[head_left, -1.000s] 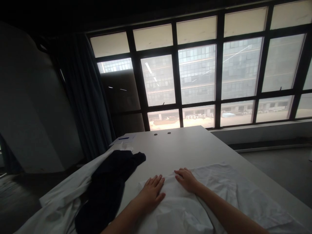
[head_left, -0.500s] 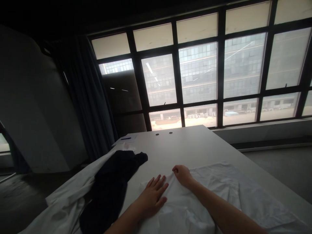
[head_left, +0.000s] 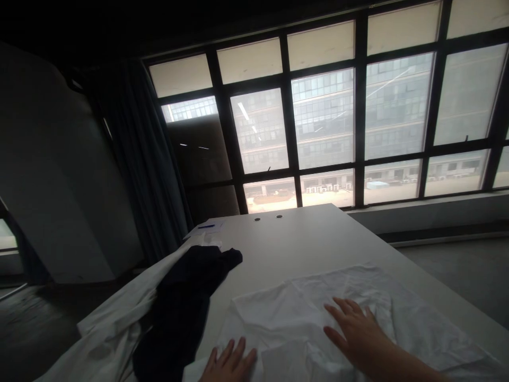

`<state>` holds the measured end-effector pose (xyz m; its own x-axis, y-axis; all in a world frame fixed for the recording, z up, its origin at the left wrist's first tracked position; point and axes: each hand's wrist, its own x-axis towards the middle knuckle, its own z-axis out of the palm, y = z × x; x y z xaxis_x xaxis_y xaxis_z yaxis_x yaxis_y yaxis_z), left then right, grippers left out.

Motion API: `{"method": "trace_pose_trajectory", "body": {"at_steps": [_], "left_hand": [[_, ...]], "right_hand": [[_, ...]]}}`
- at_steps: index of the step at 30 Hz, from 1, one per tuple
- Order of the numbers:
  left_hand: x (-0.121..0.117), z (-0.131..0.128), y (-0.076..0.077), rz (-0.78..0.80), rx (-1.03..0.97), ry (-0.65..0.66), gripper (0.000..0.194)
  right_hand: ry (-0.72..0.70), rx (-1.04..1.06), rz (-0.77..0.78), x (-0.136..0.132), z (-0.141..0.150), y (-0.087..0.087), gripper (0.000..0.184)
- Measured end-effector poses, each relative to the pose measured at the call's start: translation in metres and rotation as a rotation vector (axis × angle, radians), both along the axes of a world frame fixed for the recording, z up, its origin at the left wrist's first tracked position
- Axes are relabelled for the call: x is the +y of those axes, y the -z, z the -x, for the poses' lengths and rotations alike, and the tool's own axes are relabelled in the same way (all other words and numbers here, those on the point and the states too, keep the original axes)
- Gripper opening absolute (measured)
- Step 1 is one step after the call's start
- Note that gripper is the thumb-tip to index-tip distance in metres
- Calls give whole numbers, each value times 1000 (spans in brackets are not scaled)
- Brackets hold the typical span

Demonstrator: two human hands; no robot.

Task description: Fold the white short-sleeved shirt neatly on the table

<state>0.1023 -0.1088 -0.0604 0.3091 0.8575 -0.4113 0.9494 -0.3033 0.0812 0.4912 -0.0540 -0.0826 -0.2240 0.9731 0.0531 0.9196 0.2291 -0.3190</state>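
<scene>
A crumpled white cloth garment (head_left: pixel 302 313) lies spread on the white table (head_left: pixel 286 239). My right hand (head_left: pixel 352 331) rests on it with the fingers spread, and nothing is held. At the bottom edge of the view, my left hand (head_left: pixel 230 363) lies open at the cloth's near left side, partly cut off by the frame. A dark navy garment (head_left: pixel 178 310) lies in a heap to the left of both hands, with neither hand touching it.
A second white cloth (head_left: pixel 115 318) drapes over the table's left edge beneath the navy garment. Papers with a blue pen (head_left: pixel 205 226) lie at the far left corner. Two small holes mark the far table surface. Large windows stand beyond the table, and a dark curtain hangs left.
Both hands have moved apart and back toward me, the right one sliding right across the cloth. The raised fold between them has flattened, leaving the white cloth spread wider.
</scene>
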Motion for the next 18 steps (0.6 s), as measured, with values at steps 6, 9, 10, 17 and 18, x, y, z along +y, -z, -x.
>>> {"method": "trace_pose_trajectory", "body": {"at_steps": [6,9,10,17,18], "left_hand": [[8,8,35,-101,-8,-33,73],[34,8,12,-70,-58,56,98],[44,7,2,-73,-84,83,103],[107,-14,-35,-139,-157,-217,95],[113,-20,-35,-136,-177,-248,90]], "right_hand": [[27,8,31,-21,-25,47,64],[67,0,-67,-2,-15,44,60],[77,-7,-86,8,-11,39,60],[102,-51,-81,81,13,10,61],[104,-55,-80,86,14,10,61]]}}
